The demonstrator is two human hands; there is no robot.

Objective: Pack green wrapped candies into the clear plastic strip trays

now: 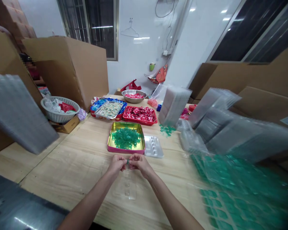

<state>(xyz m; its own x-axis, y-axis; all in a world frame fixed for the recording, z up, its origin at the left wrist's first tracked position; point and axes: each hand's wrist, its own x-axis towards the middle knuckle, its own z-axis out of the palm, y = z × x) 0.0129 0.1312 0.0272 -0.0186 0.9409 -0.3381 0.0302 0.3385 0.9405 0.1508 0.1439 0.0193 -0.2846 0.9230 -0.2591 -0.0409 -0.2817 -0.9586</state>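
Note:
My left hand (118,164) and my right hand (138,162) meet in front of the pink-rimmed tin (126,151). Their fingertips pinch a small green piece (128,162) between them. Many green pieces (126,138) lie heaped inside the tin, whose inner walls are gold. Beneath my hands a clear plastic tray (128,191) rests flat on the wooden table (69,163). A whitish moulded tray (153,146) touches the tin's right side.
Behind the tin are a red tray (140,121) of red packets, a metal tray (109,109) and a steel bowl (134,99). Clear tray stacks (174,105) and green-filled sheets (244,191) stand right. A basket (60,116) and cardboard boxes are left; a person (35,72) sits beyond.

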